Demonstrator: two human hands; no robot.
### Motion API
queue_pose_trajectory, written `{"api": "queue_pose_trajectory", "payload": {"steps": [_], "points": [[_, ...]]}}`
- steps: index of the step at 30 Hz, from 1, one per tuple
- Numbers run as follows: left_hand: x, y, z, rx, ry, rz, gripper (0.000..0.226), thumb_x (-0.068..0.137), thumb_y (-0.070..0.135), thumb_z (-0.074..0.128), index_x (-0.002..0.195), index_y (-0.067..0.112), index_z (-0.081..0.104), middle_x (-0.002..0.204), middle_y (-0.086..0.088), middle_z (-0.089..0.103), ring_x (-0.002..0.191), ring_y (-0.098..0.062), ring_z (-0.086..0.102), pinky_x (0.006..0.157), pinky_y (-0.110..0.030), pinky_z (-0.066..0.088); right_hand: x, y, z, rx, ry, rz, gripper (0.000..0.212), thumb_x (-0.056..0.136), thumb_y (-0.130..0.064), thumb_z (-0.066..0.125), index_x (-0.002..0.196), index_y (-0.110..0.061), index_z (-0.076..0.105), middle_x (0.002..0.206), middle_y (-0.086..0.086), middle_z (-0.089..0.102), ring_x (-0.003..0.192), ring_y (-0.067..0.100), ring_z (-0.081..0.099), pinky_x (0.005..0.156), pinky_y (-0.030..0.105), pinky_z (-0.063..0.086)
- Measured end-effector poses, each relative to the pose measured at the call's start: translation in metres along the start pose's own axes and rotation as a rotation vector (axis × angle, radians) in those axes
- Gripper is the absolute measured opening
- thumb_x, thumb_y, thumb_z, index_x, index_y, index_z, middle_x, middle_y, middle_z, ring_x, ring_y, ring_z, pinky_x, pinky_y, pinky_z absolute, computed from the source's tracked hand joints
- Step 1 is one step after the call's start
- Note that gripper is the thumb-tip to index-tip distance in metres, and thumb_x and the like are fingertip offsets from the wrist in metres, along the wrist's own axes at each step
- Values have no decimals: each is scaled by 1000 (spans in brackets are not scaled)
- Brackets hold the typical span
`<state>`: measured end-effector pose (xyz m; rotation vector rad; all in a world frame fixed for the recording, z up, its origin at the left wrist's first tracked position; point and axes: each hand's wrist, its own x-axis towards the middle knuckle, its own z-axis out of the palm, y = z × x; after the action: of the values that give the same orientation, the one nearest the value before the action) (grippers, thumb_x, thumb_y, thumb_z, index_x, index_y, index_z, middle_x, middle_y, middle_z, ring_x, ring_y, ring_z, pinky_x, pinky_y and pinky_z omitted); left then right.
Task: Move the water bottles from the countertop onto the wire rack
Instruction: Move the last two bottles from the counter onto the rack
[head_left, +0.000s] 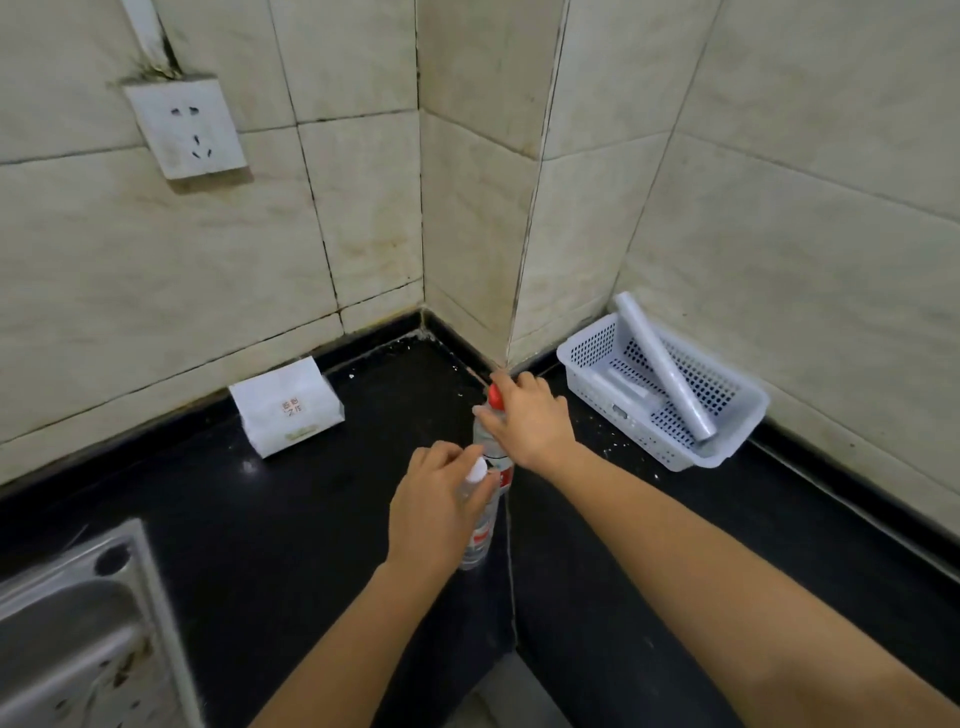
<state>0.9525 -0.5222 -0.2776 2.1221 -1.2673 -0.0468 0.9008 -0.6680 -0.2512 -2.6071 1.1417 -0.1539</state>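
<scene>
Two clear water bottles stand upright on the black countertop, close together near the inner corner. The nearer bottle has a white cap, and my left hand is wrapped around its neck and shoulder. The farther bottle has a red cap, and my right hand grips it just under the cap. Both hands hide much of the bottles. No wire rack is in view.
A white paper bag leans against the left tiled wall. A white perforated plastic basket holding rolls sits by the right wall. A steel sink is at the lower left. A wall socket is mounted above.
</scene>
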Motion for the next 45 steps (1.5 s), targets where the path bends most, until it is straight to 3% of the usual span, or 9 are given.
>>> {"api": "queue_pose_trajectory", "payload": {"steps": [3,8,15,18,21,26,28,31,45], "points": [[-3,-2,2,72,-18,43,39,84,37,64,120,22,62,104,-3,60,96,-22,54,64,-33,49,0,1,2,-48,75,-18,42,98,-45,45,129,-17,52,119,10,59,116,28,51,95,47,40],[-1,-3,-7,136,-134,16,47,91,42,51,136,32,42,109,1,52,100,-14,44,70,-27,41,-20,9,4,61,163,31,34,95,-41,53,118,-16,61,104,8,63,103,27,56,87,44,44],[-11,7,-11,-1,-125,-7,48,88,30,61,132,15,51,103,-5,57,99,-20,52,75,-31,43,-87,38,1,259,192,239,27,87,-34,64,108,-17,67,99,3,67,96,23,60,91,44,46],[-20,14,-14,-10,-123,44,28,84,28,64,108,14,63,88,-3,56,89,-21,54,68,-29,41,-117,55,-16,304,184,284,21,83,-32,66,96,-16,67,90,0,67,91,23,62,89,45,48],[-46,35,-15,11,-152,165,15,82,27,63,86,12,62,77,-2,53,77,-21,52,60,-34,43,-162,77,-40,285,149,321,19,80,-35,68,87,-17,67,83,-4,66,85,20,62,85,42,50],[-97,94,-9,-30,-214,270,27,73,40,52,77,16,61,69,-1,51,70,-19,49,57,-36,44,-269,124,-77,262,91,414,18,73,-35,72,79,-18,68,78,-3,68,77,17,63,71,35,53],[-119,126,-3,-93,-294,264,20,71,39,57,79,22,63,70,1,51,70,-18,51,60,-34,44,-317,142,-88,243,105,446,20,73,-35,72,78,-16,69,74,-2,67,74,18,63,68,35,52],[-161,179,7,-216,-354,249,6,72,28,70,77,27,67,68,0,51,68,-17,55,63,-35,45,-389,170,-103,238,168,508,20,72,-34,73,78,-15,70,72,-3,67,73,17,63,66,35,52],[-367,441,38,-482,-462,584,13,73,26,73,85,26,71,73,0,58,72,-16,58,67,-38,49,-708,272,-191,160,504,730,19,73,-35,71,80,-17,70,73,-2,68,74,18,63,65,35,52]]}}
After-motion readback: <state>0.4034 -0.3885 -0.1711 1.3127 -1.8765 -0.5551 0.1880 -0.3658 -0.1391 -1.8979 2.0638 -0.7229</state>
